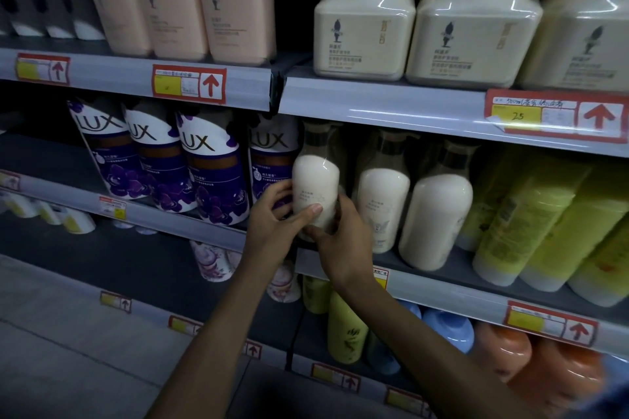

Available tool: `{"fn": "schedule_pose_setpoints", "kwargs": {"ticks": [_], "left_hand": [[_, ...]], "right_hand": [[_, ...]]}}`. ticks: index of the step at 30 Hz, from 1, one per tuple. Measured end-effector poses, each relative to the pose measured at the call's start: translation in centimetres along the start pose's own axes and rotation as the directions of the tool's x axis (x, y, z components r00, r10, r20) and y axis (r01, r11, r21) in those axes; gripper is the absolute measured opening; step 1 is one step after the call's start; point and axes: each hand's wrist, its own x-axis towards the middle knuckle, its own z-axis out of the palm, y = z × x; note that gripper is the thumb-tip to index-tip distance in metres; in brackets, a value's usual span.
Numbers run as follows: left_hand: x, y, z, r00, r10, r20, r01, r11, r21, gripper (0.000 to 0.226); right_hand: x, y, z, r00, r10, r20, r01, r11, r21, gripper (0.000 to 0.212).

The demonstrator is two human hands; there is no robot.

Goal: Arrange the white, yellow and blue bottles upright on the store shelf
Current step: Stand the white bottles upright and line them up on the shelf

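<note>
A white bottle [315, 180] with a clear neck and dark cap stands upright at the left end of the middle shelf [442, 289]. My left hand [277, 214] wraps its lower left side, thumb across the front. From the right and below, my right hand [343, 241] grips its base. Two more white bottles [383, 194] [437, 214] stand to its right. Yellow bottles [531, 224] lean beside them at the far right. Below, a yellow bottle [345, 330] and blue bottles [449, 326] sit on the lower shelf.
Purple and white LUX bottles [207, 170] fill the shelf to the left, close against the held bottle. Cream jars [364, 20] and pink bottles [204, 0] stand on the shelf above. Orange bottles [531, 360] sit lower right. Red price tags [189, 83] line the shelf edges.
</note>
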Motion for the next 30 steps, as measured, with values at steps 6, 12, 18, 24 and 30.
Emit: {"fn": "schedule_pose_setpoints", "kwargs": {"ticks": [6,12,18,24,30], "left_hand": [[0.6,-0.8,0.1,0.999,0.042,-0.031,-0.040,0.997,0.064,0.058],[0.4,-0.7,0.3,0.998,0.031,-0.047,-0.029,0.999,0.031,0.054],[0.0,-1.7,-0.7,1.000,0.026,-0.006,-0.025,0.989,0.149,0.060],[0.0,-1.9,-0.8,1.000,0.026,-0.005,-0.024,0.976,0.217,0.056],[0.2,-2.2,-0.6,0.999,0.049,-0.002,-0.047,0.964,0.260,0.056]], "right_hand": [[0.0,0.2,0.6,1.000,-0.011,-0.020,0.010,0.998,-0.054,0.071],[-0.1,0.0,0.7,0.998,0.008,-0.060,-0.012,0.997,-0.070,0.066],[-0.4,0.3,0.7,0.996,0.061,-0.068,-0.067,0.994,-0.084,0.054],[-0.4,0.5,0.8,0.992,0.052,-0.112,-0.063,0.993,-0.097,0.043],[-0.4,0.4,1.0,0.992,0.050,-0.117,-0.064,0.991,-0.121,0.038]]}}
